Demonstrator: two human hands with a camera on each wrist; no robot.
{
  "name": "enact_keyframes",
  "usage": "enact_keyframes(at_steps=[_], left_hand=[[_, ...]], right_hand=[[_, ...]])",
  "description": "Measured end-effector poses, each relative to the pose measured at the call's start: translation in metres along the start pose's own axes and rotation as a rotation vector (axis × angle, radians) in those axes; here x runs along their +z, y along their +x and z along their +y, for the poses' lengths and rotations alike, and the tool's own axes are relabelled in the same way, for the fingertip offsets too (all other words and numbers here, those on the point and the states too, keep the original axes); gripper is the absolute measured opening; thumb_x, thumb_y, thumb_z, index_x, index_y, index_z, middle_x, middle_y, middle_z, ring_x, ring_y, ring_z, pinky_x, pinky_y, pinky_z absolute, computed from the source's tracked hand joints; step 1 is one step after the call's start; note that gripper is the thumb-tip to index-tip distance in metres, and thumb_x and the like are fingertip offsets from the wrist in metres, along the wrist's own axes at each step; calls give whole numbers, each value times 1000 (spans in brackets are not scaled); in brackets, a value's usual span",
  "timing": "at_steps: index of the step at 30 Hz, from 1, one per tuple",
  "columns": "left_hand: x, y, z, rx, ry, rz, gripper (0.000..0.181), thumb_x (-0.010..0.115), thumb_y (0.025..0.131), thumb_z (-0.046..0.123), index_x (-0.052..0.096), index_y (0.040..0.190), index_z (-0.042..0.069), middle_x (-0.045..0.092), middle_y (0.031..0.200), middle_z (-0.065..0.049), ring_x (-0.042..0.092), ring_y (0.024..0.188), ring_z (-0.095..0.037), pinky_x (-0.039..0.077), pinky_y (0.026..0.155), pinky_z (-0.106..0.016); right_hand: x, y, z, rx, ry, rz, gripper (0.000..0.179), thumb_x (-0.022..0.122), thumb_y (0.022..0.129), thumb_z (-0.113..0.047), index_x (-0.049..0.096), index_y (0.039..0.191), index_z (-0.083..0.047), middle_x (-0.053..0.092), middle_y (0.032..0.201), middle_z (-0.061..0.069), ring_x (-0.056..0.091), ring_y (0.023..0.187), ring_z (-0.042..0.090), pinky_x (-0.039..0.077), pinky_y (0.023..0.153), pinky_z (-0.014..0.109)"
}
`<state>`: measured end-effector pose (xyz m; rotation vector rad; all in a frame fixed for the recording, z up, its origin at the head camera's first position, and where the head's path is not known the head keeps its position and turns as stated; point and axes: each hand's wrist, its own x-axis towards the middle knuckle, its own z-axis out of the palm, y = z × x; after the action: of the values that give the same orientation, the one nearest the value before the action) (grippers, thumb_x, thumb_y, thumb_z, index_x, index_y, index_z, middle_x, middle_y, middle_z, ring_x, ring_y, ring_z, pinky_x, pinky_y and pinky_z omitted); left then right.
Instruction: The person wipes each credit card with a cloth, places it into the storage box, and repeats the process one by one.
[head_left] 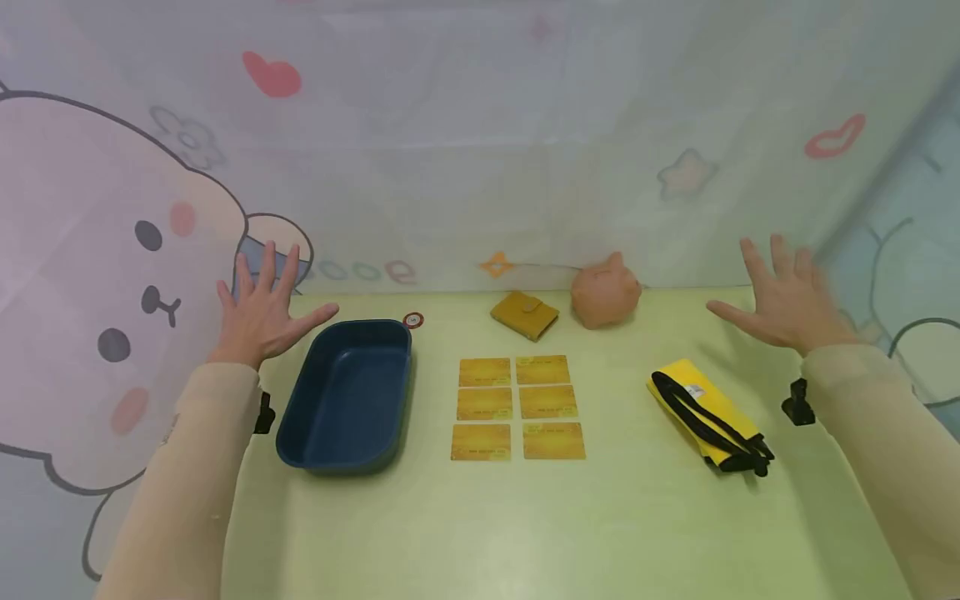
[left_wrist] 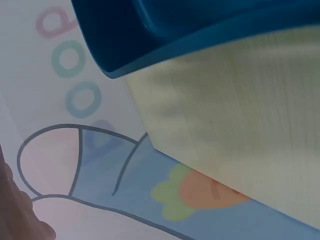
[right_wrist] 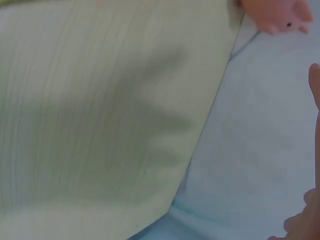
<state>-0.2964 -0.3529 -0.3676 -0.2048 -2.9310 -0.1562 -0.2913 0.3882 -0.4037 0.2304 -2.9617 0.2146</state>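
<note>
With fingers spread and nothing held, my left hand [head_left: 260,321] hovers at the table's left edge, beside a dark blue tray [head_left: 348,400]. My right hand [head_left: 787,304], also spread and holding nothing, is raised over the far right corner. Below it lies a folded yellow bag [head_left: 705,412] with black straps. Two columns of gold cards [head_left: 483,404] lie flat mid-table. Behind them sit a mustard-yellow wallet [head_left: 525,315], snapped closed, and a pink piggy bank [head_left: 605,292]. The right wrist view shows the piggy bank [right_wrist: 277,14] at its top edge, with part of the hand at right.
A small red-and-white round chip [head_left: 413,320] lies near the tray's far right corner. A printed curtain [head_left: 465,167] hangs right behind the table [head_left: 510,533] and along its sides. The table's back edge runs just behind the wallet and piggy bank.
</note>
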Motion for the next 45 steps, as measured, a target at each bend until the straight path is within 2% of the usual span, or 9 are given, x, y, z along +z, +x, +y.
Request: enact_keyframes(at_steps=[5,10,16,21,25,31,35,39,45], left_hand=[[-3,-6,6,1,-42,-6,110,47,91,84,-10,169,30,-16,175,-14,-14,154,-59,0,108,-90],[-8,-11,17,6,-111,-25,107,48,93,82,-10,168,33,-15,176,-10,-8,154,-61,7,113,-86],[-21,-20,45,35,-158,-65,102,46,96,79,-9,168,34,-4,177,-13,20,153,-57,32,110,-78],[-31,-26,76,73,-209,-43,94,46,97,79,5,170,35,14,176,-13,38,147,-52,39,106,-75],[-35,-33,102,171,-230,52,85,54,99,69,28,168,25,37,166,-16,53,135,-46,48,99,-70],[-31,-47,139,392,-288,238,71,70,96,51,52,155,16,59,146,-14,68,111,-38,58,80,-56],[-27,-56,161,504,-309,300,74,58,99,66,58,149,13,63,142,-12,70,107,-33,60,75,-51],[-24,-64,180,576,-311,339,84,43,99,77,61,146,10,65,139,-13,71,106,-29,61,75,-48],[-23,-73,198,654,-343,380,79,46,101,73,62,145,10,66,137,-13,72,107,-29,62,74,-45]], right_hand=[[2,-4,-22,-43,59,-78,108,55,98,-68,-2,169,-10,-4,167,41,8,141,77,15,110,86],[7,-19,-41,-58,136,-190,108,57,99,-66,-3,169,-9,-4,167,40,10,145,73,17,112,84],[20,-45,-59,-59,190,-280,107,57,98,-70,-1,170,-15,2,168,38,15,147,68,24,108,86],[27,-65,-72,-78,200,-307,105,58,98,-70,6,171,-15,9,167,40,24,142,70,32,101,87],[34,-81,-77,-84,173,-316,105,60,97,-70,10,170,-15,15,164,42,31,137,71,40,93,86],[42,-101,-84,-86,148,-301,108,63,93,-73,15,169,-14,21,160,43,40,131,71,49,82,81],[48,-113,-88,-73,146,-295,110,63,91,-76,14,169,-16,22,159,43,41,130,71,51,78,78],[53,-123,-88,-76,120,-285,113,63,89,-79,15,169,-15,23,159,43,44,128,70,54,71,72],[59,-132,-87,-77,94,-266,116,65,87,-79,14,169,-15,25,156,44,46,124,70,54,63,66]])
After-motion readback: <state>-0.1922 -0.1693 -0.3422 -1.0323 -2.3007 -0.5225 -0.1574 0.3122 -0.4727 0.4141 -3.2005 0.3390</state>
